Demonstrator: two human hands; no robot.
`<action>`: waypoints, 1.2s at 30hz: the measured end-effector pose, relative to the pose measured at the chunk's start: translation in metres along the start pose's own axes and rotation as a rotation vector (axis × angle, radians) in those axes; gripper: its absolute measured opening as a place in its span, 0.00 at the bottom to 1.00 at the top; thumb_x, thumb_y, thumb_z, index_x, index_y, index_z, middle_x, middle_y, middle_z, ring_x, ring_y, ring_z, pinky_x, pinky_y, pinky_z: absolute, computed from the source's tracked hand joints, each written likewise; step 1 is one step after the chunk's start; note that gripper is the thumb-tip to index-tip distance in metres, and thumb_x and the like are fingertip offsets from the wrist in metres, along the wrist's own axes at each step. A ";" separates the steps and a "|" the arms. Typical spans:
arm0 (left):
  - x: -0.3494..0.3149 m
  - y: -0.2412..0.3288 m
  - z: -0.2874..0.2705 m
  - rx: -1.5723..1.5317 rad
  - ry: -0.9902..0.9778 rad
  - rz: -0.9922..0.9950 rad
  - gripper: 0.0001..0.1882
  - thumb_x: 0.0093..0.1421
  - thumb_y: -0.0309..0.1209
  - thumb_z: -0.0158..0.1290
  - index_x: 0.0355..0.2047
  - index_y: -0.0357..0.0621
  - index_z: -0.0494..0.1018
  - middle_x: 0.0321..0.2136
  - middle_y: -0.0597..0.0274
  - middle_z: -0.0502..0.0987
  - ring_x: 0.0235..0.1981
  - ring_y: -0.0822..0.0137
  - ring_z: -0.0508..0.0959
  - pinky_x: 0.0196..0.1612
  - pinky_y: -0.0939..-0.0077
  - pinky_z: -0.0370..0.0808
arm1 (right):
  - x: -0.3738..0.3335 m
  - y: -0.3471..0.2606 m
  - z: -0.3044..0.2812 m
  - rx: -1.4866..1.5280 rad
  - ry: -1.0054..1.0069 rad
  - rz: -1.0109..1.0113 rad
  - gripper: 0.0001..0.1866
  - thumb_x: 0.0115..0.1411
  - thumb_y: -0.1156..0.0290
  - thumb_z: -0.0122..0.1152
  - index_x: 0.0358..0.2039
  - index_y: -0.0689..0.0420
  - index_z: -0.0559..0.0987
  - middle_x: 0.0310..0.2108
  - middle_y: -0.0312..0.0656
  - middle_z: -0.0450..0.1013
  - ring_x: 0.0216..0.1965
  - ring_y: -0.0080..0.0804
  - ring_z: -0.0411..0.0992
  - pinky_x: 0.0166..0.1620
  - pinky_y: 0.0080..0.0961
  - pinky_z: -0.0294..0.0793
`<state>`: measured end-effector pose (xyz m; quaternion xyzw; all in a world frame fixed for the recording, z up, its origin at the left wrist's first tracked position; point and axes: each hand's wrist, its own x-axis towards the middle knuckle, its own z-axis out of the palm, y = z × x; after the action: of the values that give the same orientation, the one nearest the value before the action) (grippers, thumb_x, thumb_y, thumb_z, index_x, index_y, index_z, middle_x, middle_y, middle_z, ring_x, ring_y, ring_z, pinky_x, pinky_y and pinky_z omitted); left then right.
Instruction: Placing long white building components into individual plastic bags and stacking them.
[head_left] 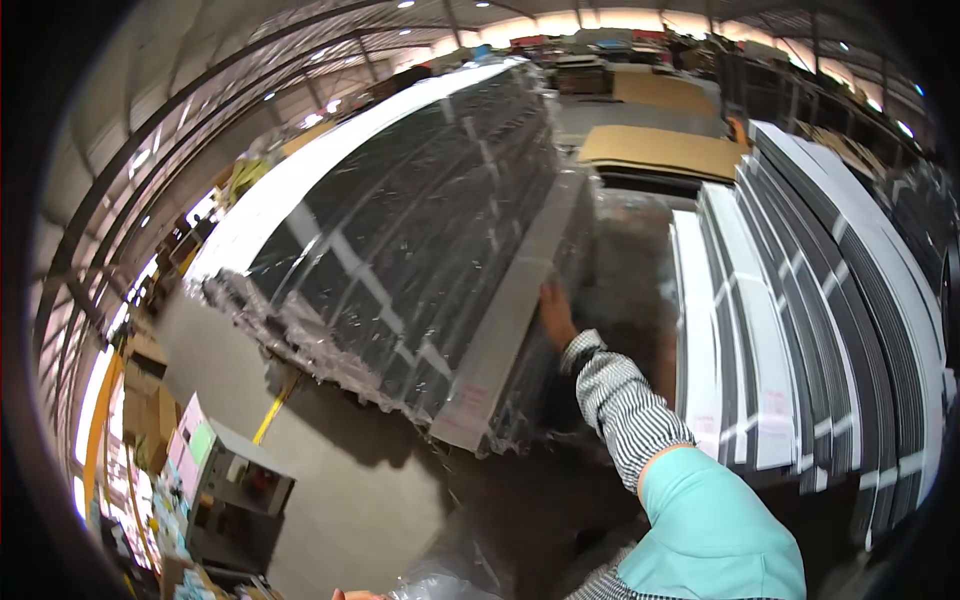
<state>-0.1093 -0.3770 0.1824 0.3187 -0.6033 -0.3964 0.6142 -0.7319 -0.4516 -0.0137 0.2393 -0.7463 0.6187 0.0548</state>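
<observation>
My right hand point(557, 315) reaches out, in a striped cuff and a turquoise sleeve. Its slightly blurred fingers stretch against the edge of a long grey, film-covered strip point(515, 290). This strip lies along the right side of a large stack of dark boards point(400, 210) wrapped in clear plastic film. White bands cross the stack, and bunched film point(300, 325) hangs at its near left end. Only a sliver of my left hand point(357, 595) shows at the lower edge, its fingers mostly cut off. Beside it is a crumpled piece of clear film point(440, 580).
At the right stand several banded stacks of white and dark boards point(800, 320), across a dark gap from the wrapped stack. Brown cardboard sheets point(660, 150) lie beyond. A dark cabinet point(235, 510) stands at lower left, near a yellow floor line point(270, 415).
</observation>
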 end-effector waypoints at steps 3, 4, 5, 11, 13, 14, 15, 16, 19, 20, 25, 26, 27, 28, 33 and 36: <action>-0.009 -0.013 0.003 -0.027 -0.143 0.115 0.12 0.69 0.32 0.46 0.44 0.32 0.69 0.29 0.56 0.75 0.26 0.72 0.71 0.32 0.80 0.70 | -0.106 -0.050 -0.051 -0.084 0.264 -0.271 0.27 0.62 0.66 0.61 0.58 0.67 0.70 0.56 0.62 0.69 0.60 0.58 0.66 0.64 0.41 0.64; -0.012 -0.018 -0.002 -0.020 -0.183 0.156 0.12 0.69 0.31 0.46 0.43 0.33 0.70 0.29 0.56 0.75 0.26 0.72 0.71 0.31 0.80 0.70 | -0.147 -0.092 -0.067 -0.020 0.172 -0.234 0.27 0.56 0.67 0.66 0.55 0.65 0.73 0.54 0.59 0.71 0.59 0.55 0.67 0.63 0.41 0.65; -0.016 -0.021 -0.006 -0.030 -0.227 0.204 0.11 0.69 0.31 0.46 0.42 0.33 0.70 0.30 0.56 0.76 0.26 0.71 0.71 0.31 0.80 0.70 | -0.183 -0.140 -0.100 -0.091 0.143 -0.411 0.23 0.55 0.70 0.66 0.52 0.63 0.76 0.55 0.55 0.71 0.60 0.53 0.66 0.64 0.41 0.65; -0.096 0.006 0.008 -0.271 -0.343 0.044 0.13 0.68 0.28 0.47 0.26 0.36 0.72 0.34 0.51 0.78 0.27 0.68 0.74 0.25 0.80 0.69 | -0.349 -0.330 -0.374 -0.376 0.371 -0.865 0.15 0.56 0.77 0.63 0.45 0.58 0.79 0.55 0.54 0.70 0.57 0.52 0.69 0.59 0.44 0.69; -0.114 0.033 0.002 -0.102 -0.375 0.098 0.13 0.68 0.25 0.48 0.24 0.35 0.73 0.36 0.51 0.78 0.28 0.68 0.76 0.24 0.77 0.70 | -0.408 -0.374 -0.453 -0.592 0.587 -0.918 0.17 0.51 0.81 0.65 0.43 0.60 0.78 0.50 0.53 0.71 0.51 0.50 0.71 0.55 0.44 0.72; -0.120 0.056 0.006 0.018 -0.358 0.162 0.13 0.68 0.27 0.49 0.25 0.36 0.74 0.31 0.56 0.77 0.24 0.73 0.73 0.24 0.77 0.70 | -0.425 -0.383 -0.476 -0.484 0.751 -0.864 0.15 0.53 0.78 0.64 0.43 0.60 0.78 0.48 0.53 0.72 0.49 0.49 0.72 0.53 0.43 0.72; -0.130 0.060 0.005 -0.284 -0.358 -0.007 0.09 0.67 0.31 0.51 0.41 0.37 0.70 0.32 0.59 0.76 0.25 0.76 0.70 0.25 0.83 0.65 | -0.438 -0.406 -0.509 -0.840 0.797 -0.889 0.15 0.55 0.72 0.64 0.44 0.60 0.77 0.47 0.51 0.73 0.50 0.50 0.71 0.54 0.43 0.70; -0.137 0.063 0.003 -0.584 -0.345 -0.169 0.22 0.66 0.35 0.53 0.57 0.38 0.66 0.34 0.62 0.75 0.27 0.80 0.67 0.25 0.88 0.60 | -0.442 -0.419 -0.534 -1.024 0.781 -0.829 0.19 0.56 0.66 0.65 0.46 0.60 0.76 0.50 0.50 0.72 0.54 0.51 0.68 0.57 0.45 0.65; -0.171 0.126 0.027 -0.557 -0.435 -0.175 0.19 0.68 0.35 0.52 0.54 0.36 0.68 0.35 0.64 0.77 0.27 0.83 0.67 0.27 0.88 0.61 | -0.443 -0.401 -0.602 -1.381 0.690 -0.234 0.34 0.51 0.56 0.68 0.59 0.50 0.74 0.59 0.49 0.69 0.64 0.54 0.61 0.63 0.49 0.60; -0.180 0.148 0.036 -0.697 -0.495 -0.232 0.17 0.68 0.32 0.51 0.54 0.36 0.68 0.35 0.64 0.78 0.26 0.83 0.67 0.27 0.88 0.62 | -0.439 -0.399 -0.627 -1.341 0.578 -0.051 0.33 0.51 0.55 0.66 0.59 0.50 0.74 0.60 0.49 0.68 0.64 0.53 0.63 0.62 0.51 0.62; -0.215 0.207 0.048 -0.937 -0.657 -0.355 0.21 0.68 0.31 0.54 0.58 0.36 0.65 0.38 0.62 0.77 0.25 0.84 0.69 0.25 0.90 0.66 | -0.505 -0.429 -0.638 -1.204 0.524 -0.109 0.28 0.51 0.55 0.63 0.53 0.49 0.80 0.63 0.47 0.67 0.62 0.48 0.66 0.58 0.56 0.64; -0.214 0.213 0.043 -0.966 -0.651 -0.334 0.21 0.68 0.31 0.53 0.58 0.36 0.65 0.38 0.62 0.77 0.25 0.83 0.69 0.25 0.90 0.66 | -0.525 -0.438 -0.617 -1.292 0.547 -0.142 0.27 0.52 0.56 0.65 0.53 0.52 0.80 0.62 0.47 0.68 0.64 0.47 0.62 0.60 0.54 0.58; -0.223 0.219 0.047 -1.021 -0.672 -0.336 0.20 0.68 0.30 0.53 0.58 0.36 0.65 0.38 0.61 0.77 0.24 0.83 0.69 0.25 0.89 0.66 | -0.551 -0.443 -0.612 -1.482 0.561 -0.301 0.27 0.53 0.58 0.66 0.52 0.57 0.80 0.61 0.46 0.68 0.66 0.49 0.59 0.62 0.52 0.51; -0.233 0.224 0.051 -1.078 -0.691 -0.355 0.20 0.68 0.29 0.52 0.58 0.36 0.65 0.39 0.60 0.77 0.24 0.83 0.68 0.26 0.89 0.66 | -0.574 -0.457 -0.598 -1.464 0.553 -0.378 0.28 0.55 0.54 0.67 0.51 0.61 0.79 0.61 0.47 0.69 0.64 0.52 0.60 0.62 0.53 0.48; -0.273 0.261 0.052 -1.106 -0.755 -0.369 0.17 0.69 0.28 0.50 0.56 0.36 0.67 0.37 0.60 0.77 0.23 0.83 0.67 0.26 0.88 0.65 | -0.632 -0.456 -0.542 -0.313 0.022 -0.170 0.51 0.43 0.54 0.82 0.63 0.58 0.65 0.50 0.41 0.72 0.51 0.39 0.70 0.62 0.36 0.61; -0.310 0.274 0.053 -1.130 -0.898 -0.381 0.18 0.68 0.28 0.51 0.56 0.36 0.67 0.36 0.59 0.77 0.24 0.81 0.68 0.26 0.88 0.65 | -0.631 -0.439 -0.545 0.520 0.112 0.117 0.27 0.56 0.71 0.73 0.54 0.61 0.72 0.41 0.38 0.73 0.41 0.19 0.70 0.44 0.17 0.72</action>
<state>-0.1204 0.0299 0.2733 -0.1392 -0.4349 -0.8377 0.2996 -0.1073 0.1964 0.2662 0.1670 -0.5707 0.8040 -0.0032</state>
